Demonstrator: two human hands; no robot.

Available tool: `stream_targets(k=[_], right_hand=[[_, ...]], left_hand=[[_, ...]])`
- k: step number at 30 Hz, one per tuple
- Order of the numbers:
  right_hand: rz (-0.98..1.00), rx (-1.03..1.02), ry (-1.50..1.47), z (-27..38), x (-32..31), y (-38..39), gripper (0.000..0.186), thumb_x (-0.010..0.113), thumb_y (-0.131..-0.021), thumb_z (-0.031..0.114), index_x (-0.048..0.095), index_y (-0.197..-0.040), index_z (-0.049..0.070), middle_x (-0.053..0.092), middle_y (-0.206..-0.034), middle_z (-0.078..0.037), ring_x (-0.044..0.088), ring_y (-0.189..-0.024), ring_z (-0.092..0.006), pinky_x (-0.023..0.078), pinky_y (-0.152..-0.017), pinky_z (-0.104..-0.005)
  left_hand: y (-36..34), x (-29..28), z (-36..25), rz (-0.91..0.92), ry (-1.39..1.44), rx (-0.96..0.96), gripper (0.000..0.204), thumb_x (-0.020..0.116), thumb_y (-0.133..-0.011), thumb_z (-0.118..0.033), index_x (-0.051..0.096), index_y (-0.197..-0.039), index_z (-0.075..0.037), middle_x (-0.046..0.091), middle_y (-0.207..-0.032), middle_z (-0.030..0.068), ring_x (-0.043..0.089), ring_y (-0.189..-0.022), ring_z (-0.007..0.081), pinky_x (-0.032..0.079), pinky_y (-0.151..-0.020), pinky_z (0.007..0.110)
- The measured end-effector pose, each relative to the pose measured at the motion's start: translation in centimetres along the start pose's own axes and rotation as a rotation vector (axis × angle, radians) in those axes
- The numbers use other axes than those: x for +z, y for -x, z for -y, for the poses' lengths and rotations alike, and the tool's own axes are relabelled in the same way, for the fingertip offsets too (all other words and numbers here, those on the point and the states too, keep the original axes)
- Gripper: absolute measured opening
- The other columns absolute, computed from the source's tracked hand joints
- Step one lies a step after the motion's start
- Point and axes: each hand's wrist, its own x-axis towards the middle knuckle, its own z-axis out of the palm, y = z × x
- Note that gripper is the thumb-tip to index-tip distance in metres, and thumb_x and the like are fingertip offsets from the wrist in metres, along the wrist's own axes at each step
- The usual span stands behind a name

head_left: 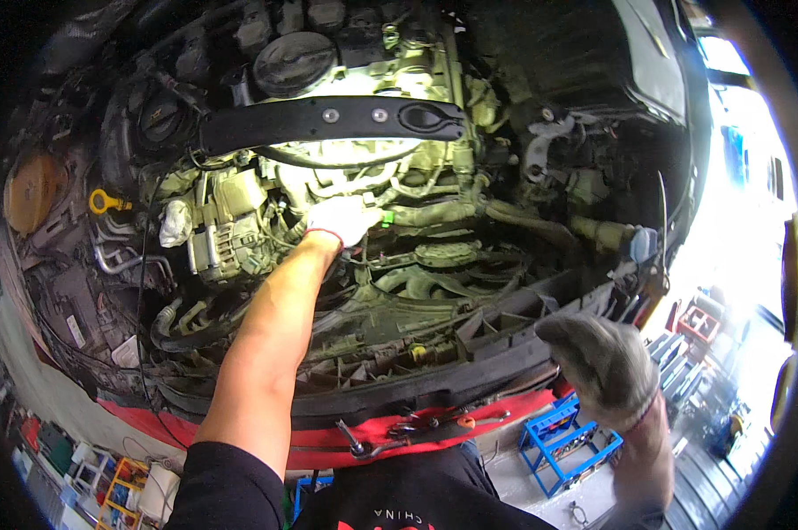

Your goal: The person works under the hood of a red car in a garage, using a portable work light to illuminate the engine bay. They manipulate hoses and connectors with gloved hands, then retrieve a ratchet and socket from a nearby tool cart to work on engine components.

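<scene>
My left hand [338,219], in a white glove with a red cuff, reaches into the brightly lit engine [231,243] among hoses, beside a small green piece [387,218]; glare hides its fingers and whatever they touch. A pale hose [434,214] runs right from there. My right hand [604,358], in a dirty grey glove, is raised by the right end of the black front crossmember [496,353]; motion blur smears its fingers, and I see no object in it.
A black bar [266,119] spans the upper engine. A yellow dipstick handle [103,201] is at left. Wrenches and sockets [399,433] lie on a red cover [319,455] along the front edge. Below stand a blue metal rack [558,450] and a yellow rack [121,495].
</scene>
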Motion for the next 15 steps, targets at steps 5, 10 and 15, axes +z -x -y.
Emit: stream_targets(k=[5, 10, 15], right_hand=[[0.501, -0.042, 0.348, 0.5, 3.6, -15.4, 0.026, 0.060, -0.096, 0.023, 0.070, -0.111, 0.005, 0.074, -0.097, -0.013, 0.072, -0.088, -0.0354, 0.057, -0.076, -0.0475], [0.525, -0.064, 0.395, -2.8, 13.0, -23.9, 0.027, 0.055, -0.092, 0.015, 0.068, -0.112, 0.001, 0.074, -0.098, -0.023, 0.073, -0.091, -0.0373, 0.058, -0.079, -0.0452], [0.464, -0.351, 0.586, -6.1, 17.3, -26.8, 0.024, 0.059, -0.092, 0.015, 0.069, -0.108, 0.002, 0.075, -0.093, -0.019, 0.074, -0.085, -0.0342, 0.059, -0.073, -0.0447]], left_hand=[[0.5, -0.9, -0.5, -0.032, 0.054, 0.008, 0.058, 0.045, -0.097, -0.059, 0.074, -0.108, -0.010, 0.073, -0.107, 0.0206, 0.069, -0.101, 0.0395, 0.051, -0.090, 0.049], [-0.2, -1.0, 0.0, 0.053, 0.121, -0.002, 0.054, 0.047, -0.097, -0.057, 0.070, -0.113, -0.011, 0.074, -0.106, 0.0183, 0.069, -0.102, 0.0378, 0.052, -0.091, 0.047], [-1.0, 0.1, 0.9, 0.090, 0.264, -0.022, 0.052, 0.050, -0.096, -0.056, 0.075, -0.100, -0.010, 0.074, -0.087, 0.0099, 0.071, -0.089, 0.0303, 0.053, -0.085, 0.042]])
